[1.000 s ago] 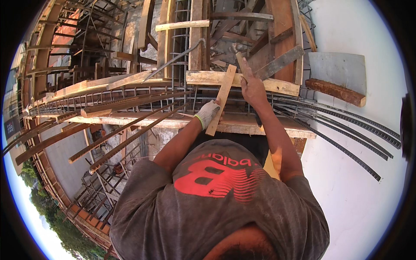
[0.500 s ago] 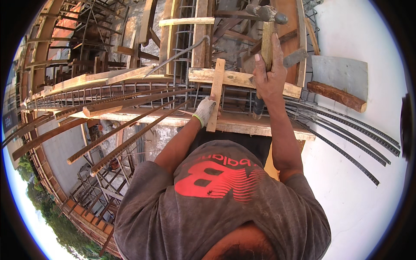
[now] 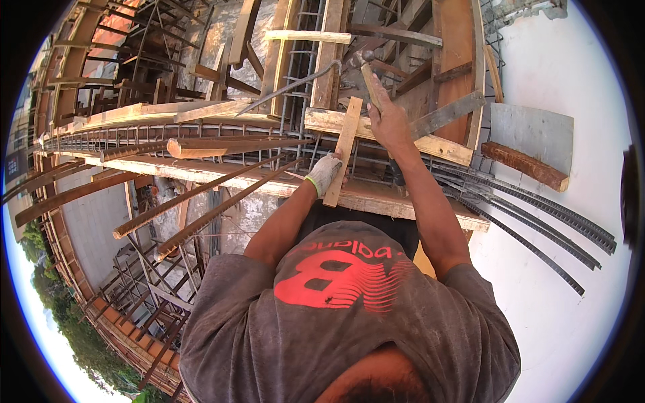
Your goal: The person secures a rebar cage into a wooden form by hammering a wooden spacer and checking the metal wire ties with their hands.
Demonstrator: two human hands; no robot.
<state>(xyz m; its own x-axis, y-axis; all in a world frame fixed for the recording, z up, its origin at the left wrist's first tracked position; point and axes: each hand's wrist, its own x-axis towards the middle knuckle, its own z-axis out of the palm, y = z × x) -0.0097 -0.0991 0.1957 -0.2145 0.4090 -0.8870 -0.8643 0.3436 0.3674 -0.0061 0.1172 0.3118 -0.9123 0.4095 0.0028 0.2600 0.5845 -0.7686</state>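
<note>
My left hand (image 3: 326,173), in a pale knit glove, grips a short wooden strip (image 3: 348,138) near its lower end. The strip lies slightly tilted across a lengthwise timber (image 3: 440,147) and the near formwork board (image 3: 376,203). My bare right hand (image 3: 391,126) is closed around the wooden handle of a hammer (image 3: 370,82). The hammer's metal head is beyond the hand, just right of the strip's upper end; whether it touches anything cannot be told. Under my right forearm, the dark lower part of the handle shows in part.
Rusty reinforcing bars (image 3: 222,213) and a squared timber (image 3: 208,147) stick out at the left. More bars (image 3: 537,201) fan over the white surface at right, near a grey sheet (image 3: 537,131) and a brown wood block (image 3: 524,165). Scaffolding stands lower down at left.
My right hand has swung the hammer down and to the left, toward the strip's upper end. My left hand keeps its hold on the strip. The view has shifted slightly.
</note>
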